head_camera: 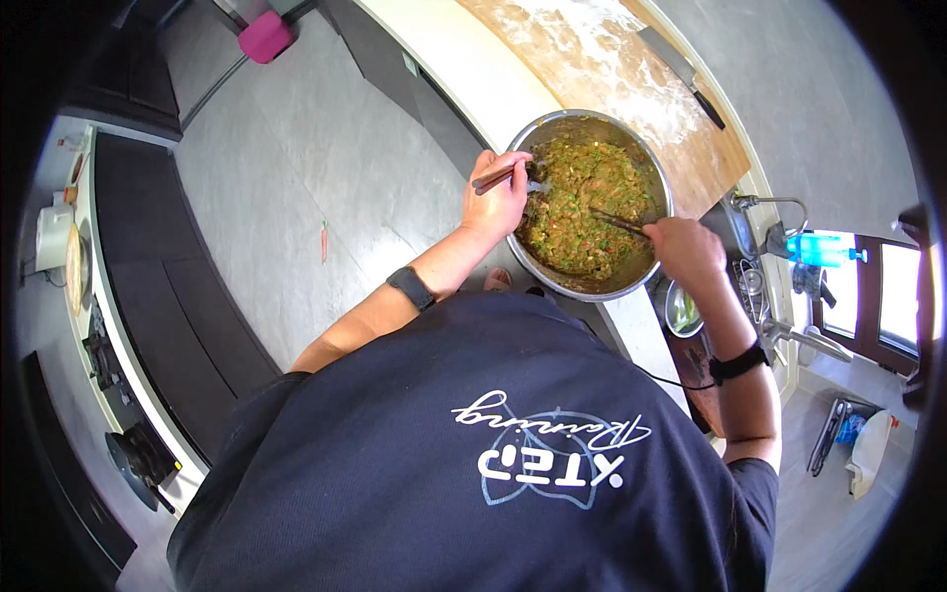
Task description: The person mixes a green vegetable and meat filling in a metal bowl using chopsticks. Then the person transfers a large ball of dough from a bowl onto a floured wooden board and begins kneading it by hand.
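A large steel mixing bowl (664,177) holds a chunky green-and-brown chopped filling (592,189) with small red bits. At its left rim is my left hand (497,196), its fingers closed round a pair of dark wooden chopsticks (491,180). Whether that hand also grips the rim is hard to tell. From the right side my right hand (688,251) reaches over the bowl and grips other dark chopsticks (620,221), whose tips are in the filling.
Behind the bowl lies a floured wooden board (703,166) bearing a cleaver (684,74). To the right are a sink (729,226), a faucet (777,200) and a small bowl (672,314) with green vegetables. A pan (129,473) sits on the far-left counter.
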The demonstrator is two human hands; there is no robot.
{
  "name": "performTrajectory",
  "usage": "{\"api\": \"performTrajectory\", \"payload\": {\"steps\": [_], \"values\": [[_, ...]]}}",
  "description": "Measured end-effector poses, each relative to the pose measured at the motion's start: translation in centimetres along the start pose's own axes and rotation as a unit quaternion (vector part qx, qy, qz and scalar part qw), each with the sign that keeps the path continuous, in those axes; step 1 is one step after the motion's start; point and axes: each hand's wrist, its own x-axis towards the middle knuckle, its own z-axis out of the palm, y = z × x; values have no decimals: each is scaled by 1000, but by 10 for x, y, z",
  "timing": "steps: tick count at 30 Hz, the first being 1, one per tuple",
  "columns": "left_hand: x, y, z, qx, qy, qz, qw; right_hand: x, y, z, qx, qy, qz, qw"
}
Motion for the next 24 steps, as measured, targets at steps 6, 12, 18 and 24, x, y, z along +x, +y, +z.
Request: {"api": "performTrajectory", "payload": {"steps": [6, 12, 18, 24], "values": [[1, 0, 0, 6, 17, 28, 999, 6, -4, 3, 23, -18, -80, 996], [0, 1, 0, 13, 7, -7, 1000, 16, -9, 4, -32, 56, 35, 997], [1, 1, 1, 12, 8, -10, 1000, 16, -18, 9, -2, 41, 11, 999], [0, -1, 1, -1, 13, 1, 1000, -11, -38, 23, 38, -37, -69, 996]]}}
